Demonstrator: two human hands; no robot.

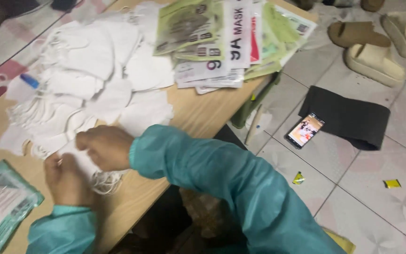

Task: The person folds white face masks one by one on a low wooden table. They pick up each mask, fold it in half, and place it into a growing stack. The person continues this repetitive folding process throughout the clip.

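At the near edge of the wooden table point(198, 117), both hands work on one white face mask point(81, 160) pulled out of the loose heap of white masks point(90, 70). The left hand point(64, 181) has its fingers curled shut on the mask's lower part, where a tangle of ear loops point(106, 181) spills toward the table edge. The right hand point(105, 146) lies over the top with fingers bent and closed on the mask; the picture is blurred, so exactly which fold each fingertip pinches I cannot tell.

To my eye the step is flattening or folding this one mask for bagging. Doing it well seems to call for keeping the loops gathered under the left thumb so they do not snag neighbouring masks, and pressing the fold flat against the bare wood rather than on the pile.

A green-edged pouch point(3, 202) sits just beside the left hand, close enough to take the mask. A stack of printed packets point(222, 37) lies at the far end. On the tiled floor point(372, 188) to the right lie a phone point(305, 130) with its screen lit, a dark mat point(348, 115) and pale sandals point(377, 61).
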